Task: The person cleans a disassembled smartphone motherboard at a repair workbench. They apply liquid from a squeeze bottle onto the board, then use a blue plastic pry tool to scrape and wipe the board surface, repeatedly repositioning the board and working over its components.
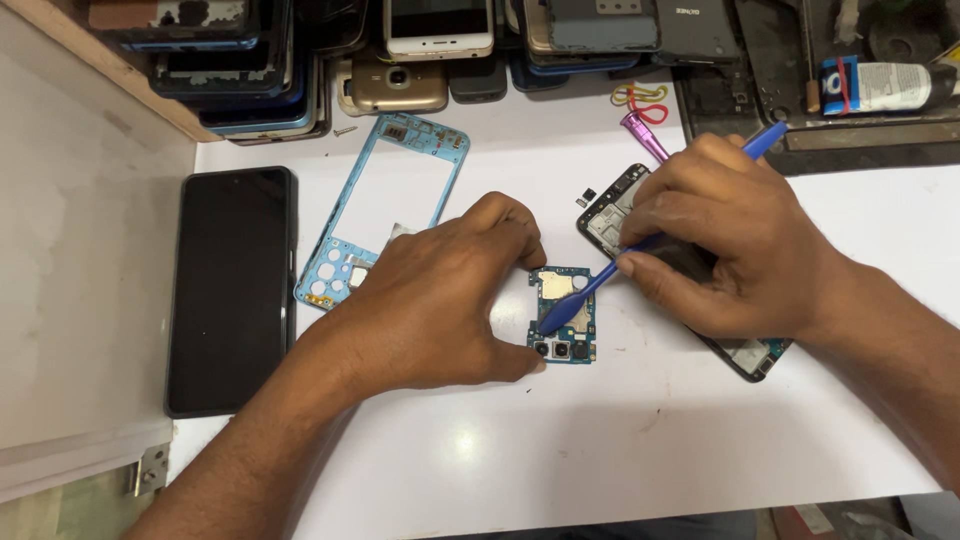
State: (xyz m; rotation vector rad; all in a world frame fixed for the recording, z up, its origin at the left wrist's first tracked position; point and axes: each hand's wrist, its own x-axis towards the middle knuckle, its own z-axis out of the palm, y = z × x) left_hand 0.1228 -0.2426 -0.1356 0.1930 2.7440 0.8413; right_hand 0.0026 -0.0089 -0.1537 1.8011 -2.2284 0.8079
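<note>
A small blue circuit board point(563, 318) with camera modules lies on the white table point(600, 440). My left hand point(440, 295) pinches its left edge between thumb and fingers. My right hand point(715, 240) holds a blue plastic pry tool point(580, 295) like a pen, its flat tip resting on the board. Under my right hand lies an opened black phone body point(612, 205), partly hidden by the hand.
A light blue phone mid-frame point(395, 190) lies left of my hands, and a black phone point(230, 285) lies face up at the far left. Stacked phones and parts point(420, 40) line the back edge. A pink tool point(645, 135) and coloured rubber bands point(640, 98) lie behind.
</note>
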